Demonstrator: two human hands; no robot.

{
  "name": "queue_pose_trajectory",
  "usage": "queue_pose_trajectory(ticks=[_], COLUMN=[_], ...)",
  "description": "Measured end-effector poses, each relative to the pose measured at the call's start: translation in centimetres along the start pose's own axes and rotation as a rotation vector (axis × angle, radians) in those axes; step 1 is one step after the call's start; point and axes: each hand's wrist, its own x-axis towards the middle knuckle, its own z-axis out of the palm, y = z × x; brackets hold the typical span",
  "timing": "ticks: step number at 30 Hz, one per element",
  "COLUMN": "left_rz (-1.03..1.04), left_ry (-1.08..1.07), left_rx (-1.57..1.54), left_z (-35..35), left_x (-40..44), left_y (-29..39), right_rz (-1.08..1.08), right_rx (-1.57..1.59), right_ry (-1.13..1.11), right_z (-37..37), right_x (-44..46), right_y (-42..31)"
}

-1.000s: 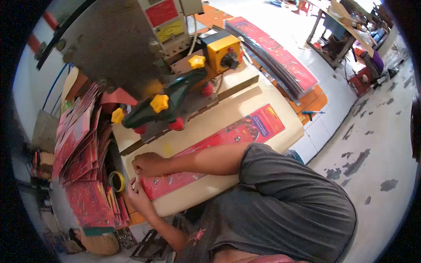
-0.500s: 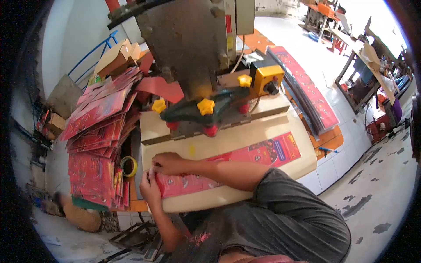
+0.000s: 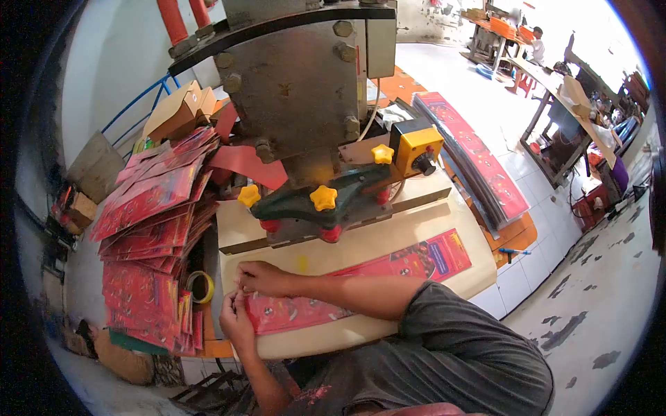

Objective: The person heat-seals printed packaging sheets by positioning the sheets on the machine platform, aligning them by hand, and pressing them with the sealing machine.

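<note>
A long red printed plastic sheet [image 3: 437, 255] lies flat on the cream worktop [image 3: 479, 272] of a press. At the sheet's left end my two hands are close together, fingertips nearly meeting. My right hand [image 3: 265, 279] is closed in a pinch, its forearm crossing over the sheet. Just below it, my left hand [image 3: 237, 322] is also closed, thumb and fingers together beside the sheet's corner. Whatever small thing is between the fingertips is too small to make out. Behind the sheet stands the press head [image 3: 291, 90] with yellow star knobs [image 3: 324, 198].
On the left rises a messy stack of red printed sheets [image 3: 142, 229], with a yellow tape roll [image 3: 200, 286] beside it. A yellow control box [image 3: 417, 151] and another pile of long sheets [image 3: 479, 159] are at right. A blue pen [image 3: 515, 252] lies near the table edge. A person [image 3: 535, 47] sits far back.
The view has tipped up, so the press and worktop appear lower and more of the press head shows. Both hands stay at the sheet's left end, with the fingers shifting slightly.
</note>
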Motion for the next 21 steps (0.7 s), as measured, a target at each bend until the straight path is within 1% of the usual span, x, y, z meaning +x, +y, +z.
queue_pose_trajectory(ticks=[1, 2, 4, 5, 7, 8, 10, 11, 13, 15, 17, 19, 21], left_rz=[0.003, 0.016, 0.033, 0.049, 0.067, 0.044, 0.019, -0.005, -0.025, 0.026, 0.019, 0.007, 0.022], left_ry=[-0.007, -0.012, -0.021, -0.013, -0.013, -0.022, -0.040, -0.028, -0.020, 0.000, 0.012, 0.029, 0.068], left_rx=[-0.001, -0.022, -0.045, -0.042, -0.036, -0.021, -0.005, -0.020, -0.037, 0.006, 0.034, 0.065, 0.035], left_z=[0.1, 0.1, 0.1, 0.1, 0.1, -0.1, -0.1, 0.0, 0.2, 0.1, 0.2, 0.3, 0.5], left_x=[0.0, 0.1, 0.1, 0.1, 0.1, 0.1, -0.1, -0.1, -0.1, -0.1, -0.1, -0.1, -0.2], left_y=[-0.3, -0.5, -0.9, -1.1, -0.9, -0.6, -0.6, -0.8, -0.8, -0.6, -0.1, 0.0, -0.4], right_rz=[0.057, 0.057, 0.177, 0.176, 0.155, 0.157, -0.038, -0.033, -0.153, -0.113, -0.076, -0.141, -0.135], right_rx=[0.310, 0.309, 0.338, 0.337, 0.202, 0.206, -0.175, -0.173, -0.064, -0.067, -0.072, -0.284, -0.330], right_ry=[0.015, 0.022, -0.008, -0.002, 0.018, 0.025, -0.069, -0.063, -0.044, -0.042, -0.039, -0.021, -0.014], right_z=[-0.1, -0.5, -1.6, -1.5, -0.9, -0.9, -0.6, -0.5, -0.5, -0.4, -0.2, 0.0, 0.1], right_x=[0.2, 0.2, 0.2, 0.1, -0.3, -0.4, -0.5, -0.7, -0.8, -0.8, -0.9, -1.0, -1.1], right_y=[-0.1, 0.0, -0.6, -1.0, -1.2, -1.3, -1.0, -0.8, -0.6, -0.4, -0.1, -0.2, -0.3])
